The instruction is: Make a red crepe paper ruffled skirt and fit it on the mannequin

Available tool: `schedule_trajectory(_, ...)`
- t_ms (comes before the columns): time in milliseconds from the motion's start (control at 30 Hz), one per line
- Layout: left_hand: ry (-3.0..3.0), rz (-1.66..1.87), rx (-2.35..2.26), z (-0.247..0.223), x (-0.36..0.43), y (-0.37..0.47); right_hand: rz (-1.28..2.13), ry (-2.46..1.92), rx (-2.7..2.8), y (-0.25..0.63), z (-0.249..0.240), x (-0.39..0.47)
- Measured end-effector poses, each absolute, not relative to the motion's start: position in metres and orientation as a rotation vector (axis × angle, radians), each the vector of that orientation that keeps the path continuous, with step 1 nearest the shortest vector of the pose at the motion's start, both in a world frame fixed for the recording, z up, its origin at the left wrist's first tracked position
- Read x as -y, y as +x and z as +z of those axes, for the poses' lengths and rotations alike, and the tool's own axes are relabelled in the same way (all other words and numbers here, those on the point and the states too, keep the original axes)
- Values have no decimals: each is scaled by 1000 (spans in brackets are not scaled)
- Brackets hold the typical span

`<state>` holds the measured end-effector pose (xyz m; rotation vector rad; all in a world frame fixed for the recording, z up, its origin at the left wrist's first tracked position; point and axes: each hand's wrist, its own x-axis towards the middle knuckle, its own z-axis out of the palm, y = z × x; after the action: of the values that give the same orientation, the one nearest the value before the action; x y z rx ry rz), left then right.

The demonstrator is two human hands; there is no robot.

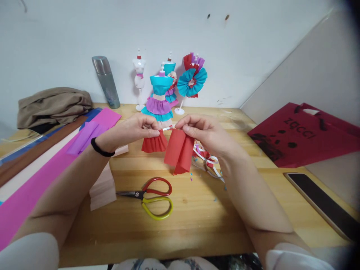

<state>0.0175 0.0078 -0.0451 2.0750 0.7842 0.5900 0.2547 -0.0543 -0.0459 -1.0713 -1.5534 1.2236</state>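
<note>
Both hands hold up a strip of red crepe paper (pixel 178 152) over the table. My left hand (pixel 144 126) is closed, pinching the strip's gathered, pleated end between thumb and fingers. My right hand (pixel 199 131) is closed too, pinching the top edge of the looser end, which hangs down in a fold. A narrow white band shows along the top edge between the hands. Below lies a pair of scissors (pixel 139 195) with one red and one yellow handle, blades pointing left. Behind the hands stands a small dress form (pixel 161 84) in a blue and purple ruffled paper dress.
More small dress forms stand at the back, one bare white (pixel 139 69). Coloured paper sheets (pixel 47 168) and a brown cloth (pixel 56 103) lie left, near a grey bottle (pixel 106 82). White strip scraps (pixel 215 165), a red bag (pixel 303 138) and a phone (pixel 323 202) are right.
</note>
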Motion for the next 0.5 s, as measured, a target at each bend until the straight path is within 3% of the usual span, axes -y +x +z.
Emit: schedule_trajectory(500, 2018, 536, -785, -40, -6, 17, 1346, -1084, 1669, 262, -38, 55)
